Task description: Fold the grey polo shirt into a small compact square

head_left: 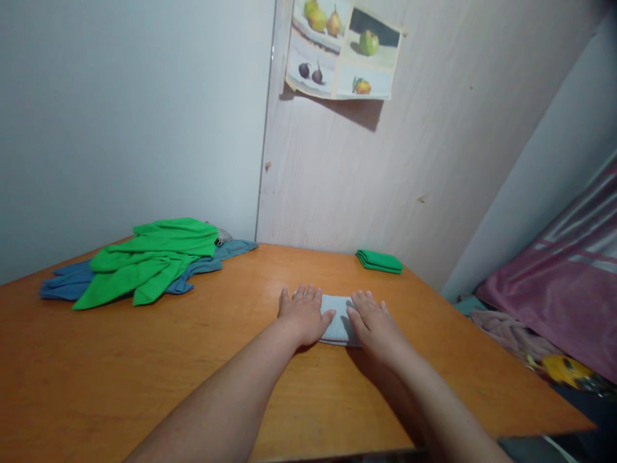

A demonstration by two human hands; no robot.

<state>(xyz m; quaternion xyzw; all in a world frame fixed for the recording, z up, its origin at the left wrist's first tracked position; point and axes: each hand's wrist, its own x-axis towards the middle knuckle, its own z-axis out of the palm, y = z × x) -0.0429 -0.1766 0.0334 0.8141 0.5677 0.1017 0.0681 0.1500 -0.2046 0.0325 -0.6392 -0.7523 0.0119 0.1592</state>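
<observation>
A small folded light-blue cloth lies on the orange wooden table. My left hand rests flat on the cloth's left end, fingers stretched out and together. My right hand lies flat on its right end, fingers also extended. Only the middle strip of the cloth shows between the two hands. A folded green cloth sits farther back on the table, near the wall and beyond my right hand.
At the back left lies a heap of loose green cloths over blue ones. A wooden panel with a fruit poster stands behind the table. To the right, past the table edge, are purple bedding and clutter.
</observation>
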